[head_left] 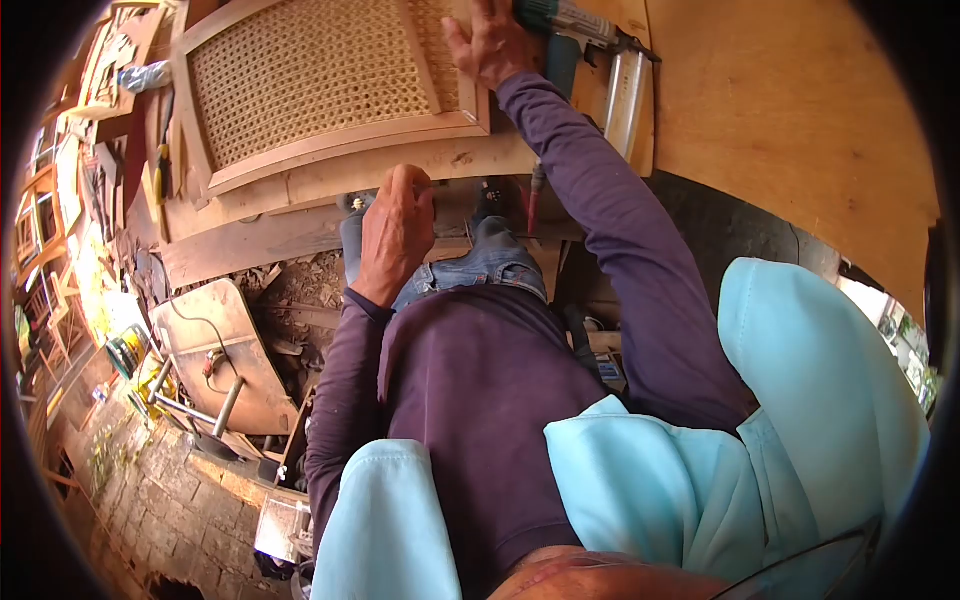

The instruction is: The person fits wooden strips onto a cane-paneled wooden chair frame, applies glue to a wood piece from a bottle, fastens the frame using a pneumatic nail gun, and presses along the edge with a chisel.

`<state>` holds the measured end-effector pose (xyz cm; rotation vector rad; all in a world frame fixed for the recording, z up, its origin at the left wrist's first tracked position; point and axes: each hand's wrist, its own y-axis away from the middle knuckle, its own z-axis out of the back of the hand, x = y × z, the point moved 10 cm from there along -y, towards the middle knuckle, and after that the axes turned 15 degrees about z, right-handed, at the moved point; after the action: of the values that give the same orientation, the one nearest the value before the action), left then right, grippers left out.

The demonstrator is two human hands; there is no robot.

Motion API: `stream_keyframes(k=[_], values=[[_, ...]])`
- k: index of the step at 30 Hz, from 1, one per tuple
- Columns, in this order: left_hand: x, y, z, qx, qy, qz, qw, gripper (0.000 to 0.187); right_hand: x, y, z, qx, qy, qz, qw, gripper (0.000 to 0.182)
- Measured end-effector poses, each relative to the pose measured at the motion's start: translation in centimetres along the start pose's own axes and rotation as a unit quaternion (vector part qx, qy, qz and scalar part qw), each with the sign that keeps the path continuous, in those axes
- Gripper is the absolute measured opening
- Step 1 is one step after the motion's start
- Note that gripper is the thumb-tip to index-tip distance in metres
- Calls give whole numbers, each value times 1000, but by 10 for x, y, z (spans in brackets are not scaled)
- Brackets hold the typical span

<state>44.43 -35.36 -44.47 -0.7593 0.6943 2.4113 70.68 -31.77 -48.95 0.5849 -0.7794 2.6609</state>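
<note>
A wooden frame with a woven cane panel (310, 75) lies on the workbench (330, 178) in front of me. My right hand (492, 48) rests on the frame's right side, thumb spread and fingers reaching towards the top edge of the view. Just right of that hand lies a green and grey nail gun (575, 30) with a long silver magazine. My left hand (398, 228) is closed, its fingers curled, at the near edge of the bench below the frame. Whatever it may hold is hidden.
A broad plywood sheet (790, 120) extends to the right. Wood offcuts and a yellow-and-black handled tool (161, 175) lie at the left. Below the bench on the left are a tilted board (225, 345) and scraps over a brick floor (180, 510).
</note>
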Motion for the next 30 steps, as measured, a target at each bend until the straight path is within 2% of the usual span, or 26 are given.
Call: stream_keyframes(k=[1,2,4,5,6,7,11,12,14,16,19,21,23,25,27,30], values=[[10,1,14,-32,-15,11,999,13,6,-3,5,-11,39,13,999,70],[26,4,34,-68,19,28,997,12,6,-5,3,-37,-2,11,999,78],[70,19,90,-144,79,85,983,12,4,-9,-8,11,-94,-13,995,76],[91,23,116,-171,122,110,971,13,10,-11,-5,-24,-92,35,995,74],[113,29,144,-203,172,146,953,12,10,-11,-6,-27,-80,38,996,74],[129,36,171,-226,230,175,930,9,16,-12,-1,-61,-31,94,993,78],[224,48,248,-300,325,216,871,11,12,-12,-8,-14,-64,62,996,73],[246,46,258,-307,354,212,858,14,17,-15,-3,-44,-32,102,993,73],[278,36,278,-314,391,207,840,16,16,-15,-5,-37,-26,106,993,72],[305,32,288,-302,352,267,845,22,18,-16,-6,-30,-14,122,992,71],[332,12,310,-286,320,285,857,30,20,-18,-8,-9,-19,94,995,69],[343,-4,319,-292,311,291,856,25,19,-16,-12,-11,-13,88,996,68],[329,-18,349,-385,164,193,888,14,20,-18,-9,-16,-8,83,996,66],[339,-37,363,-388,110,181,897,10,22,-16,-11,-10,-18,58,998,65],[320,-53,382,-396,-7,147,907,11,24,-17,-12,-5,-11,48,999,64],[313,-73,399,-393,-32,127,910,12,24,-16,-8,-6,3,41,999,63]])
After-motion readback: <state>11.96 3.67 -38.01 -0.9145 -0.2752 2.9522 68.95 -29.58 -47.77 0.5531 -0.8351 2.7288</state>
